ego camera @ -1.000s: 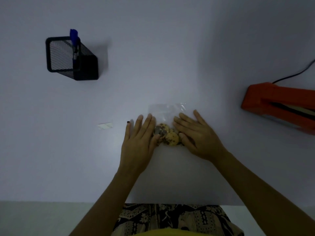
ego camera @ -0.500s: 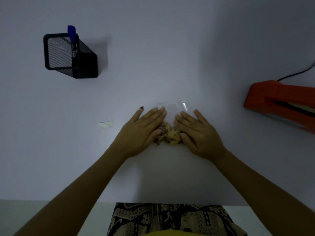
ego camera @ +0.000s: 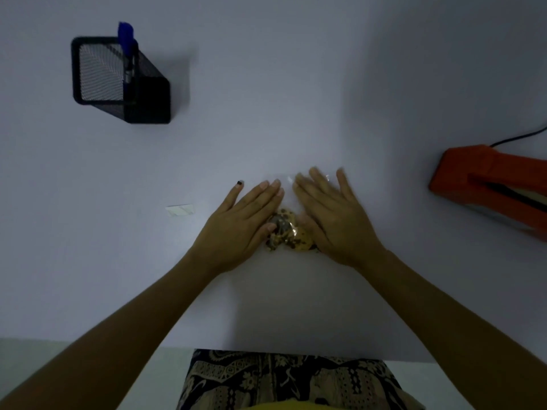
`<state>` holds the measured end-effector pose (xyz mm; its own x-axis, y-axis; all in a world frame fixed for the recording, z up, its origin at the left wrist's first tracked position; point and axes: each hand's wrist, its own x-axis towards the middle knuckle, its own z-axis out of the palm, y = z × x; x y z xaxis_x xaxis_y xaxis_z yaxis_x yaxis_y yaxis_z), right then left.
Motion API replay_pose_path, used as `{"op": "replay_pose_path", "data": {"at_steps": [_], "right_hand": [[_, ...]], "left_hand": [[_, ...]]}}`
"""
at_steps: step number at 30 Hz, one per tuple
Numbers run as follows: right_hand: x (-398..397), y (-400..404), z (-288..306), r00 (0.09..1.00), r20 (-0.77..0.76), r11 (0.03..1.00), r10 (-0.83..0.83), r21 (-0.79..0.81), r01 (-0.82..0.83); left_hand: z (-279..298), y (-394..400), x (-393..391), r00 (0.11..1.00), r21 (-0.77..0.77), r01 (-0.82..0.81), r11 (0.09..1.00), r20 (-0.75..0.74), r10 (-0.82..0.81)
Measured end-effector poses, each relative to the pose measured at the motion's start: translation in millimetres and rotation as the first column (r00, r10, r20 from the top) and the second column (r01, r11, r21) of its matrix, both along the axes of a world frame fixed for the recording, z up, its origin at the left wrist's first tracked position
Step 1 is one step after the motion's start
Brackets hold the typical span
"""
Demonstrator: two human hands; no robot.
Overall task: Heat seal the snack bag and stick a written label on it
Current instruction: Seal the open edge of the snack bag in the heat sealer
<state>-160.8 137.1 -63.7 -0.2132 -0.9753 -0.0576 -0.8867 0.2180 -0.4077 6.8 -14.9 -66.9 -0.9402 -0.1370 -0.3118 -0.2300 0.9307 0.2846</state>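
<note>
Both hands are lying flat, palms down, on a clear plastic snack bag [ego camera: 289, 184] holding chocolate-chip cookies [ego camera: 287, 232] on the white bench [ego camera: 266, 113]. The left hand [ego camera: 241, 223] is showing a fully open grip, fingers stretched out and closing on nothing, its thumb touching the cookies. The right hand [ego camera: 334, 220] is likewise spread wide, its fingers [ego camera: 318, 180] pressing the bag's far, empty end, slightly blurred. The cookies are sitting between the two hands. A small white paper label [ego camera: 179, 210] is lying left of the left hand. An orange heat sealer [ego camera: 488, 184] is standing well right of the right hand. A black mesh pen holder [ego camera: 118, 81] with a blue pen [ego camera: 126, 48] is standing far beyond the left hand.
</note>
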Motion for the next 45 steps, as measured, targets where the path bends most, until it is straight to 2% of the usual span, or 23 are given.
{"op": "replay_pose_path", "data": {"at_steps": [4,7,10,13,15,18,22,24,26,28,31,36,41,45], "right_hand": [[-21.0,9.5,-7.7,0.975,-0.122,0.97,0.183,0.186,-0.159],[-36.4,23.9,-8.3,0.966,-0.184,0.964,0.181,0.23,-0.137],[-35.9,29.0,-5.3,0.976,-0.19,0.979,0.102,0.194,-0.064],[-23.0,21.7,-0.8,0.988,-0.069,0.986,-0.14,0.08,0.146],[-12.0,13.8,-1.4,0.954,0.027,0.955,-0.298,-0.002,0.298],[0.7,7.5,-10.4,0.895,0.093,0.893,-0.436,-0.079,0.443],[5.6,4.1,-10.4,0.778,0.265,0.806,-0.57,-0.001,0.591],[4.7,2.3,-6.0,0.716,0.361,0.776,-0.598,0.035,0.63],[3.8,1.5,-3.5,0.697,0.385,0.765,-0.605,0.04,0.642],[2.6,1.4,-3.4,0.711,0.337,0.765,-0.617,0.048,0.642],[-0.9,3.2,-4.2,0.729,0.254,0.763,-0.636,0.071,0.642],[-2.7,7.9,-5.2,0.693,0.304,0.739,-0.654,0.064,0.67],[-2.2,8.3,-7.6,0.698,0.285,0.737,-0.656,0.043,0.675],[-1.9,9.4,-8.6,0.737,0.211,0.76,-0.642,0.047,0.649]], "left_hand": [[1.8,0.1,-0.5,1.0,0.001,-0.004,1.0,-0.008,0.004],[0.9,0.3,-0.8,1.0,0.003,-0.004,1.0,-0.011,0.004],[1.4,1.7,-0.5,1.0,0.005,-0.017,1.0,-0.01,0.017],[2.4,2.3,-1.0,1.0,0.014,-0.024,1.0,-0.02,0.025],[2.9,3.3,-2.3,0.999,0.025,-0.029,0.999,-0.035,0.03],[4.4,6.4,-5.8,0.995,0.055,-0.061,0.997,-0.073,0.065],[8.6,10.8,-14.5,0.963,0.045,-0.136,0.99,-0.227,0.143],[10.1,12.8,-24.2,0.921,0.044,-0.193,0.98,-0.336,0.196],[13.3,13.9,-39.9,0.865,0.111,-0.297,0.949,-0.391,0.316],[14.3,12.3,-56.0,0.83,0.121,-0.42,0.899,-0.349,0.435],[8.5,2.1,-65.5,0.855,0.034,-0.468,0.883,-0.236,0.462],[3.8,-24.6,-45.9,0.833,-0.013,-0.524,0.851,-0.213,0.51],[10.4,-9.2,-39.0,0.718,0.047,-0.67,0.741,-0.212,0.663],[16.7,19.1,-48.7,0.717,0.132,-0.668,0.732,-0.148,0.681]]}}
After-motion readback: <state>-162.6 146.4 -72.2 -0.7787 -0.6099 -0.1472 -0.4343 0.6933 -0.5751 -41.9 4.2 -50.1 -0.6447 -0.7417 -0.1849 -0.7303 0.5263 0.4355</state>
